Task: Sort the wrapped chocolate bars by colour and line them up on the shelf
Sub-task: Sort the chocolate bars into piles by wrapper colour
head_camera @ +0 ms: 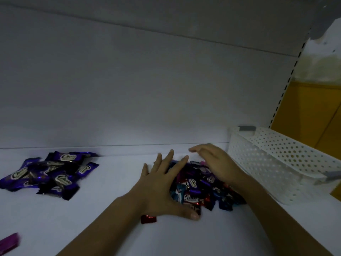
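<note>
A mixed heap of wrapped chocolate bars [201, 189] in purple, red and blue lies on the white shelf [103, 183] right of centre. My left hand [162, 183] lies flat with fingers spread against the heap's left side. My right hand [215, 161] rests with straight fingers on the heap's far right side. A separate pile of purple bars [49, 174] sits at the left. One red bar [148, 218] pokes out under my left wrist. A pink-purple bar [9, 242] lies at the bottom left corner.
A white perforated plastic basket [276, 163] with grey handles stands at the right end of the shelf, close to my right hand. The shelf's back panel [129, 89] rises behind. A slotted upright [287, 80] and a yellow surface are at the far right.
</note>
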